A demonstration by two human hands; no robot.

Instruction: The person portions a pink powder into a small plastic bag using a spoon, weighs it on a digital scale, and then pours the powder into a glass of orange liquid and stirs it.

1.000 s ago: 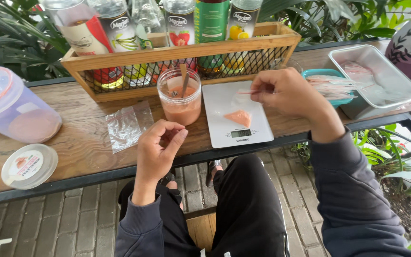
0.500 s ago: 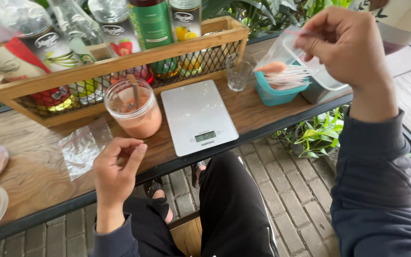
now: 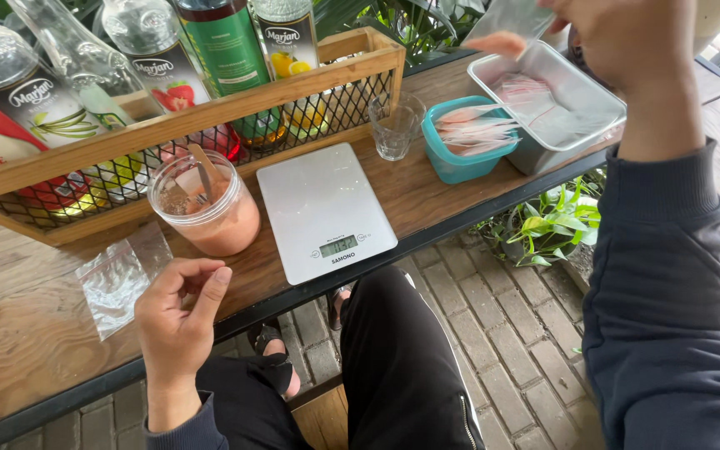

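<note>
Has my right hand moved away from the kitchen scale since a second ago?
Yes. The right hand was over the white kitchen scale; it is now raised to the right of it, above the clear tray, holding a small pink-filled bag.

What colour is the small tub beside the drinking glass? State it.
Teal tub, holding pink-filled sachets, seen clearly in the head view.

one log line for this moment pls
right hand: raised, holding small filled bag over clear tray | left hand: empty, by flat bag | scale: bare
</note>
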